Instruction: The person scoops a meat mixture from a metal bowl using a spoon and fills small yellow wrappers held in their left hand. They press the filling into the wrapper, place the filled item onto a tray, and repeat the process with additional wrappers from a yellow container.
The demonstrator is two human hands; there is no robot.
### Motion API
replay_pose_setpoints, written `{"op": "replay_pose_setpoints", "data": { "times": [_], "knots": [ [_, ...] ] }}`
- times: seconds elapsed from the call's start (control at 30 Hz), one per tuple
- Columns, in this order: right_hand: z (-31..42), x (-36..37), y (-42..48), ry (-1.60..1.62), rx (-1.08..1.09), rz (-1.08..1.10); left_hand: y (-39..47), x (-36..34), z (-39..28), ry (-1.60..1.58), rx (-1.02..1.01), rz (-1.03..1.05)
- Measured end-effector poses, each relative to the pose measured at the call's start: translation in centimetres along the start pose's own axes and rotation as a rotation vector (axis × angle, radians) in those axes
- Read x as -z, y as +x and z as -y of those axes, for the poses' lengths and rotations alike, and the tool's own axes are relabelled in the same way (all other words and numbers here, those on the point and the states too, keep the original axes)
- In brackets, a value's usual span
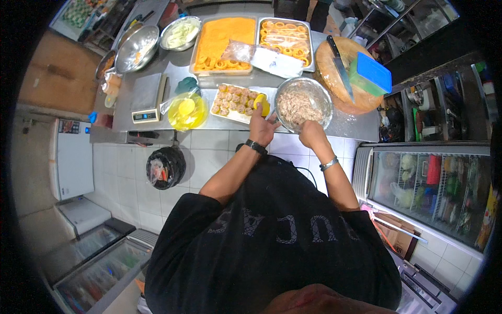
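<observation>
A steel bowl (302, 103) of pale minced filling stands at the table's front edge. My right hand (312, 133) is closed at the bowl's near rim; what its fingers hold is hidden. Left of the bowl, my left hand (262, 127) is palm up, with a yellow piece (262, 104) at its fingertips; whether it grips the piece is unclear. Just beyond and to the left, a white tray (231, 115) holds rows of small filled yellow pieces. A yellow round thing in clear plastic (187, 112) lies further left.
Behind stand a tub of orange crumbs (227, 37) and a steel tray of yellow rings (285, 29). A knife (343, 74) and a blue-lidded box (372, 74) rest on a round wooden board (325, 74) at right. A digital scale (146, 96) and steel bowls (137, 51) are at left.
</observation>
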State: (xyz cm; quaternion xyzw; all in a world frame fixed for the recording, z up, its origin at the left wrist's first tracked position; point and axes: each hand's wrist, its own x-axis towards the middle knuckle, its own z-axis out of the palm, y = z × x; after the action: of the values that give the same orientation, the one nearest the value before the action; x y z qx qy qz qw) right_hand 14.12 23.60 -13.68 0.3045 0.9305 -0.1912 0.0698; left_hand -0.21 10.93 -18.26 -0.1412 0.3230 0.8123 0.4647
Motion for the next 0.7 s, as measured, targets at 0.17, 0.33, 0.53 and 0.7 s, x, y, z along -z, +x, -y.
{"op": "replay_pose_setpoints", "data": {
  "times": [0.17,0.33,0.53,0.7],
  "knots": [
    [3.5,4.2,-2.3,0.111,0.019,-0.161,-0.1,1.1,0.2,-0.02,-0.019,0.025],
    [1.6,0.7,0.4,0.08,-0.039,-0.12,-1.1,-0.4,0.1,0.025,-0.017,-0.003],
    [2.5,4.6,-0.6,0.011,-0.067,-0.221,-0.9,0.4,0.2,0.003,-0.027,-0.007],
    [1.7,4.0,-0.1,-0.063,-0.028,-0.127,-0.6,0.5,0.3,0.009,-0.023,0.003]
  ]
}}
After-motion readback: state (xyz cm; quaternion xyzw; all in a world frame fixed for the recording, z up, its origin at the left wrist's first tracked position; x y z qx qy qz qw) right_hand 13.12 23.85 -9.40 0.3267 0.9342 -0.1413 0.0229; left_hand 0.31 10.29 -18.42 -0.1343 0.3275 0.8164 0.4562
